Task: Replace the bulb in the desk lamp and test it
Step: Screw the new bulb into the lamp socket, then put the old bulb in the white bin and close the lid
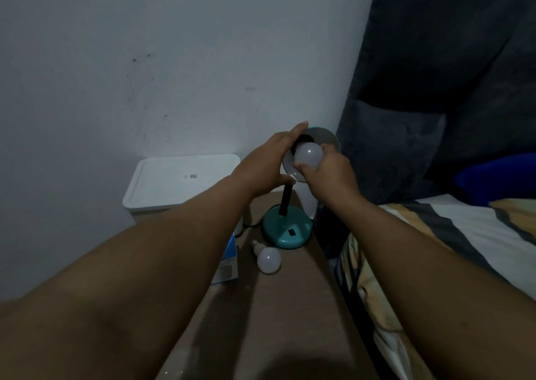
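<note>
Inside the lamp shade (324,139) — bulb (309,154) gripped by right hand (327,173), dome toward camera

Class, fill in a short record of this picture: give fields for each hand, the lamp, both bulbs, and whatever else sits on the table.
left hand: holds the lamp shade from the side
right hand: fingers grip the bulb at the shade
lamp base: teal, standing on the table
spare bulb: lying on the table beside the base
blue box: at the table's left edge
lamp light: off
</note>
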